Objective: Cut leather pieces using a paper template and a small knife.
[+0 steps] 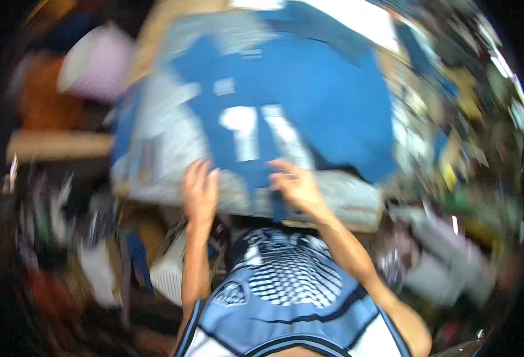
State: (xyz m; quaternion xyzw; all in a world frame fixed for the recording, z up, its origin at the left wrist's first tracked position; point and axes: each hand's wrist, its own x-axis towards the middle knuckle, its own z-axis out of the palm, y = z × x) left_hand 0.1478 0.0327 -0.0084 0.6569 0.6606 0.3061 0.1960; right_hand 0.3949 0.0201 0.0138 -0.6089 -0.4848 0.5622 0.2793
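Fingers of both hands rest spread and flat on the blue fabric panel (309, 101), clamping nothing: left hand (201, 189) at 7 o'clock of the panel, right hand (296, 184) at 6 o'clock; the panel lies across the cluttered tabletop (357, 208), its white patches (256, 128) just above the hands; heavy blur hides finer detail. Risk: flat palms give little hold; the panel may slide or bunch, and loose clutter at 3 o'clock could snag its edge.

No packages, labels, signs or screens discernible, picture blurred
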